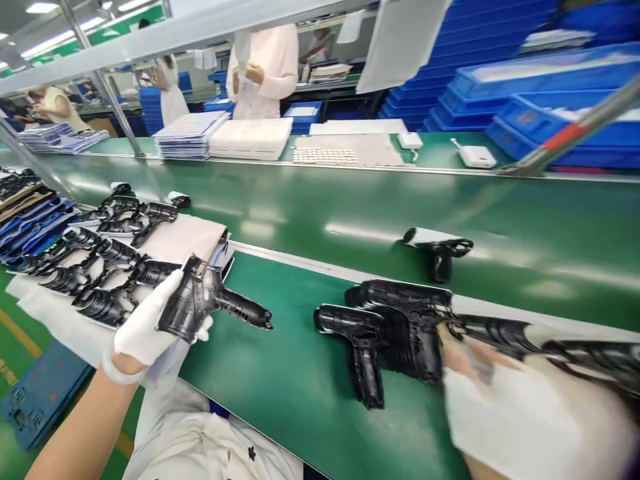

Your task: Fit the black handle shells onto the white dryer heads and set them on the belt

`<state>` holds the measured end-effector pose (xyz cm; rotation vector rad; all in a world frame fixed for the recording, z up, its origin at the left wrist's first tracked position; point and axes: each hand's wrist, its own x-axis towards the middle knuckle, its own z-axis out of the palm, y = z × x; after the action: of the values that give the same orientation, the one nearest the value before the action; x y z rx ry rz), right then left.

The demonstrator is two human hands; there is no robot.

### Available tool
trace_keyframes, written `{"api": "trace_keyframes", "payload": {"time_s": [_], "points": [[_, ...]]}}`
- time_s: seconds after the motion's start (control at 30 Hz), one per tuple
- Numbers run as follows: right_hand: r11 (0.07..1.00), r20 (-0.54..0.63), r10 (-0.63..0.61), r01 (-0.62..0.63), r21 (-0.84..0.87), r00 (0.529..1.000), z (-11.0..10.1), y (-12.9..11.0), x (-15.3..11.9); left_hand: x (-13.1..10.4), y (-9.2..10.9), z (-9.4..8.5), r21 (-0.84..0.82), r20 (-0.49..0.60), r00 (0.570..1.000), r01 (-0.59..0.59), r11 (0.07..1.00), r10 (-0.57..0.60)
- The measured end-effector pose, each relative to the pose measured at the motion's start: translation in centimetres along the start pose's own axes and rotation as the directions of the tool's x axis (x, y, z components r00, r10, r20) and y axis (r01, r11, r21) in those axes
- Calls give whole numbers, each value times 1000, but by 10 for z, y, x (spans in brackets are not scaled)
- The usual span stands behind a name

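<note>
My left hand [150, 327], in a white glove, is closed around a black pistol-shaped plastic housing half [193, 303]. Its hollow, ribbed inside faces up and its handle points right, over the bench's left part. At the right, my right hand [495, 380] is smeared by motion, in white with bare fingertips showing. Those fingertips are beside a group of black housing parts [405, 313], and whether they grip one I cannot tell. A smaller black housing half [357, 333] lies at the left of this group, its handle toward me.
Several black housing halves [115, 253] lie on a sheet-covered stack at the left. A white-and-black pistol-shaped housing [440, 247] rests on the green strip behind the bench. Paper stacks [250, 139] and blue trays [565, 113] stand beyond. A slanted metal post [575, 133] rises at right. Other people work behind.
</note>
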<state>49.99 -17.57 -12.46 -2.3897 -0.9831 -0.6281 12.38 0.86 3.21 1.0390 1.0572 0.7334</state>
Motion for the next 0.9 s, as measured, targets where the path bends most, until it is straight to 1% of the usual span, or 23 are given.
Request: {"api": "trace_keyframes", "payload": {"time_s": [0.07,0.1,0.13,0.2,0.23,0.27,0.3,0.33,0.37,0.4,0.47,0.5,0.53,0.57,0.6,0.63,0.67,0.7,0.73,0.77,0.8,0.83,0.9], "points": [[991,8,-118,117,58,993,7,-39,-20,0,-1,7,-41,11,999,40,998,-39],[990,36,-135,134,38,990,11,-53,-29,0,-2,8,-57,26,998,57,997,-55],[990,95,-140,140,5,986,15,-65,-38,-2,-4,6,-68,42,997,68,995,-65],[991,208,-87,106,-82,974,22,-78,-53,-5,-10,-3,-74,75,994,87,993,-82],[991,230,-64,89,-99,971,23,-83,-58,-6,-14,-9,-64,91,993,85,994,-79],[994,216,-62,80,-80,975,22,-88,-63,-7,-18,-15,-44,111,991,76,996,-70],[996,167,-88,92,-16,982,18,-95,-67,-8,-21,-19,-20,132,989,62,998,-59],[988,105,-138,129,88,985,11,-104,-72,-8,-25,-20,6,162,986,51,999,-51],[959,53,-205,189,213,977,2,-116,-76,-7,-28,-20,30,196,979,48,998,-53],[902,18,-288,264,341,958,-7,-129,-80,-7,-32,-17,52,235,970,54,997,-65],[751,30,-458,369,547,888,-26,-156,-89,-6,-39,-8,82,307,945,92,992,-113],[687,40,-521,391,612,853,-33,-166,-94,-6,-42,-3,95,338,931,110,989,-136],[653,56,-554,392,648,830,-37,-173,-98,-6,-44,2,109,370,917,119,987,-152],[655,77,-551,374,657,831,-37,-176,-101,-6,-47,4,129,391,907,116,985,-158],[699,117,-505,325,637,855,-35,-175,-103,-7,-48,5,158,396,905,98,983,-154],[775,176,-414,244,583,893,-30,-171,-103,-8,-48,3,199,382,914,67,978,-140],[863,244,-282,134,488,928,-24,-163,-101,-9,-47,-1,250,353,928,30,968,-120],[936,310,-118,2,351,943,-18,-153,-97,-10,-45,-7,307,321,942,-5,952,-99],[974,362,52,-127,186,931,-12,-143,-92,-12,-41,-14,363,293,953,-32,931,-82],[974,392,200,-227,22,898,-7,-134,-86,-13,-36,-22,412,280,957,-49,910,-76],[951,404,308,-287,-115,861,-4,-125,-79,-15,-30,-31,452,287,955,-64,890,-77],[927,406,372,-312,-209,835,-2,-119,-72,-16,-24,-40,482,300,951,-80,873,-78],[911,413,401,-306,-278,818,-1,-110,-63,-20,-13,-58,520,301,952,-119,846,-50]]}}
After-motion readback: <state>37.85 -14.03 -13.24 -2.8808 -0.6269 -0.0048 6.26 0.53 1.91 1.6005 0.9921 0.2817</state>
